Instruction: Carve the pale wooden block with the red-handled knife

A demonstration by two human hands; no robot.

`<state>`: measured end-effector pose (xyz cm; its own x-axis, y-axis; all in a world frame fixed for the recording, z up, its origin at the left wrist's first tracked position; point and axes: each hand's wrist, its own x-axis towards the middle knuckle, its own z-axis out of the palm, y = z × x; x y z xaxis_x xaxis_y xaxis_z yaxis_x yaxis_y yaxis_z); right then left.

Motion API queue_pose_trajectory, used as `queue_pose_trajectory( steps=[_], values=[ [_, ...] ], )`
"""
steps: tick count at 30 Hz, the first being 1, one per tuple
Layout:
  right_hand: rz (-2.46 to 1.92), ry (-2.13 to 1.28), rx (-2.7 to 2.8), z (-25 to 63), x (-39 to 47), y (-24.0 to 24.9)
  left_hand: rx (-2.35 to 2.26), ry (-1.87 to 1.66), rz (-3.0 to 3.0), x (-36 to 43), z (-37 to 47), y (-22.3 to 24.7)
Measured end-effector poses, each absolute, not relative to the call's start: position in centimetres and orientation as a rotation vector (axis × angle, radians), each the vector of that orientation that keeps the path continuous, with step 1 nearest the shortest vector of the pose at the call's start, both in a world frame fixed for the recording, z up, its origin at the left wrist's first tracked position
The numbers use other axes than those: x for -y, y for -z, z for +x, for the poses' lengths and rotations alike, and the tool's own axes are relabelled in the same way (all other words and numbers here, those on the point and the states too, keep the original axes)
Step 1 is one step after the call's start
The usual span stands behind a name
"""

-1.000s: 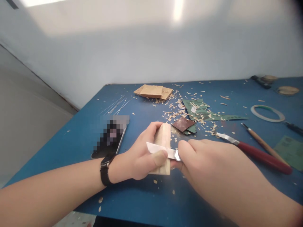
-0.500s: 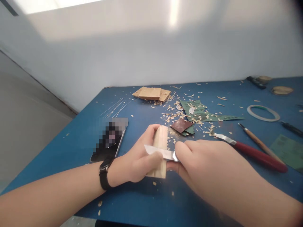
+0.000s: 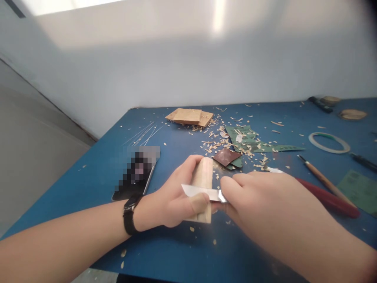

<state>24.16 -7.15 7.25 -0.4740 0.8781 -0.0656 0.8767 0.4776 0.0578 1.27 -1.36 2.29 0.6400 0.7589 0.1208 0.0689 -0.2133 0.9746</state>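
While left fingers (image 3: 190, 164) wrap a wooden block (image 3: 205, 171), right fingers (image 3: 231, 188) — curled tight — grip a knife (image 3: 198, 190) across it.

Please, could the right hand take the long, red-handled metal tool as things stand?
Probably not directly: the right hand grips a silver-bladed knife, though the red-handled tool lies close by.

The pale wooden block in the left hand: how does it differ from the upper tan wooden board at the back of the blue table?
Colour: the pale wooden block is creamy, while the upper tan wooden board is darker.
Support: the block is held in the left hand; the board rests on another wooden board.
Direction: the block's long side points away from the person; the board's runs left to right.
Both have straight edges.
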Motion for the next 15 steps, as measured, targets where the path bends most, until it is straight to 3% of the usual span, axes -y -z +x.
queue_pose_trajectory(
  steps=[15],
  values=[
    [1.778,-0.362,-2.692,23.3,8.4,-6.2,-0.730,-0.773,1.617,1.4,1.6,-2.0]
  ],
)
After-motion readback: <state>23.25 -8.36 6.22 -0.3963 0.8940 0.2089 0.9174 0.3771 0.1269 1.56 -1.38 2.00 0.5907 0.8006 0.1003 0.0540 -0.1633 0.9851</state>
